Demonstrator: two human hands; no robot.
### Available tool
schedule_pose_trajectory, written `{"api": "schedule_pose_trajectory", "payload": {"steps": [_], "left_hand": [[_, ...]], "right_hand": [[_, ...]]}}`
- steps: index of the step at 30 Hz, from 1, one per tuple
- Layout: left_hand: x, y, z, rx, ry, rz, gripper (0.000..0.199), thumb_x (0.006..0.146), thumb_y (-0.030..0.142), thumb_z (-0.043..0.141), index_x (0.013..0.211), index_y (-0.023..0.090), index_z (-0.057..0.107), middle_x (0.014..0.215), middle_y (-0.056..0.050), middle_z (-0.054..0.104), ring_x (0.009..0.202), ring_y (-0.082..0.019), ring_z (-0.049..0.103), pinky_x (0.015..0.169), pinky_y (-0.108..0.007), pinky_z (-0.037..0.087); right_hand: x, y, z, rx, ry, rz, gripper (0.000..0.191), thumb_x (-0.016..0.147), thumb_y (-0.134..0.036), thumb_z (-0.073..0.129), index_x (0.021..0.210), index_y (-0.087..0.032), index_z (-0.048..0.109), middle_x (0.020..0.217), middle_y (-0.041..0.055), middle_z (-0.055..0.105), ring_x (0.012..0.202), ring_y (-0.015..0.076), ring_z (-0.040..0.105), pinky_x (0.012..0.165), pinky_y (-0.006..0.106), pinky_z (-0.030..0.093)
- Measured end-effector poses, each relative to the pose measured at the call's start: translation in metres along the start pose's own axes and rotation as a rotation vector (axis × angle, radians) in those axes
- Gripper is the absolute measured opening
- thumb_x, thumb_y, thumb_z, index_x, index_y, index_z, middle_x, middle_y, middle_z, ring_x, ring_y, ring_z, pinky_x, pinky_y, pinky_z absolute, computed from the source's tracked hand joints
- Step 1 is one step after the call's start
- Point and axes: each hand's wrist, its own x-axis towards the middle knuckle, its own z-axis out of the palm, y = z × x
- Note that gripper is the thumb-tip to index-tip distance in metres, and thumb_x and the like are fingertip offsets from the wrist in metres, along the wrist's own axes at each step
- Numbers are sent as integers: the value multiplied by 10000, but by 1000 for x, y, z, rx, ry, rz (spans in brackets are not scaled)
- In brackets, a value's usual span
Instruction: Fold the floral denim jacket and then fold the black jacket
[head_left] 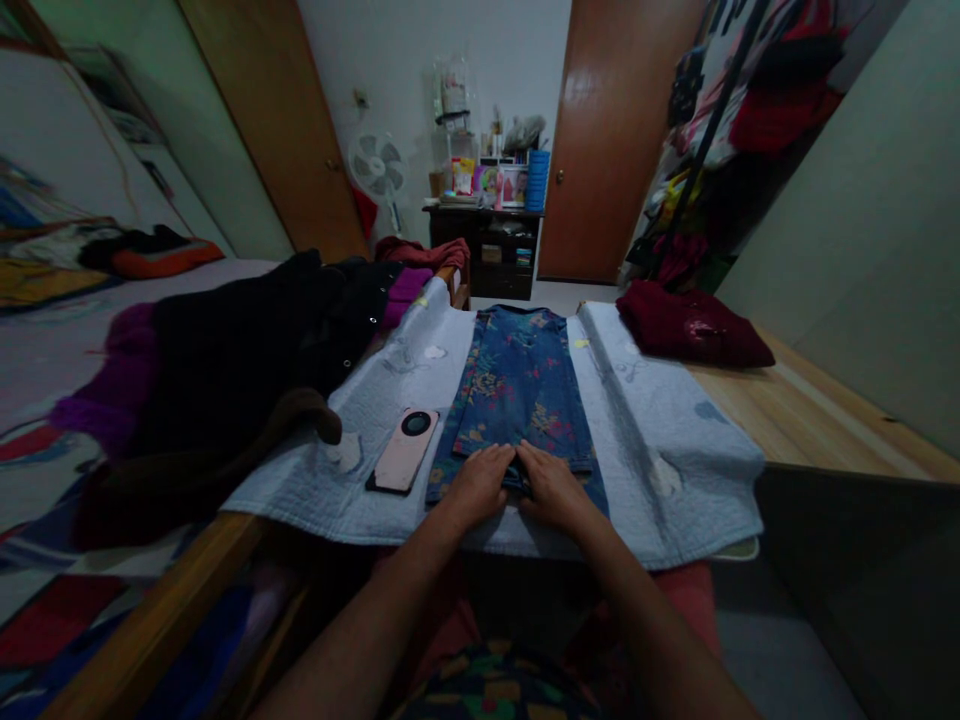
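A pair of blue jeans (517, 370) with a floral print lies folded in layers on a pale blue quilted cloth (660, 430). Both of my hands meet at its near edge, almost touching each other. My left hand (484, 482) has its fingers curled over the denim, just left of the middle. On the other side, my right hand (553, 485) grips the same edge with bent fingers. A little dark bunched fabric shows between them; the fingertips are partly hidden. Left of the jeans rests a pink phone (405, 450), its round camera facing up.
A dark garment with purple trim (247, 330) is spread over the bed at left. A folded maroon garment (694, 323) lies on the wooden surface (817, 420) at right. Farther back stand a white fan (377, 165), a dark cabinet (487, 265) and a rack of hanging clothes (712, 130).
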Motion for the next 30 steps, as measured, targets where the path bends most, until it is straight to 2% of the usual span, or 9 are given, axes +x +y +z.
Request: {"api": "schedule_pose_trajectory", "payload": {"steps": [7,15,17,20,24,30], "left_hand": [[2,6,-10,-7,-31,-25,631,722,65,537,1345,130,456,1411,-125,503,1313,-231,450,1143,-394,320],[5,4,-12,-56,-35,-38,625,721,74,555,1340,116,477,1407,-125,512,1315,-230,454,1146,-372,322],[5,3,-12,-69,-35,-40,618,727,81,564,1337,128,480,1407,-122,512,1318,-228,452,1143,-378,327],[6,2,-12,-69,-44,-52,596,733,92,578,1321,131,490,1398,-130,520,1319,-236,451,1131,-393,345],[7,3,-13,-57,-56,-40,601,722,84,586,1312,140,490,1394,-122,522,1312,-235,460,1129,-386,347],[6,5,-15,-59,-33,-31,553,736,86,579,1283,135,509,1354,-121,553,1281,-231,489,1119,-372,357]], "right_hand": [[6,3,-1,-34,-38,7,677,724,-76,524,1394,-94,427,1450,193,438,1339,253,423,1087,414,355],[13,9,-20,11,-130,-42,648,714,-28,486,1356,-117,471,1419,156,489,1305,225,465,1072,371,362],[12,1,-26,-47,-126,0,549,761,-31,461,1297,-137,521,1340,140,564,1229,225,530,1016,360,403],[6,-21,-32,-207,-65,139,385,860,-65,400,1185,-152,588,1153,129,656,1053,239,615,887,350,450],[-4,-44,-28,-346,34,287,295,907,-100,392,1102,-179,598,1043,106,658,930,232,616,782,321,433],[-8,-39,-11,-346,115,365,223,921,-109,394,990,-195,587,1002,81,628,903,200,574,745,287,375]]}}
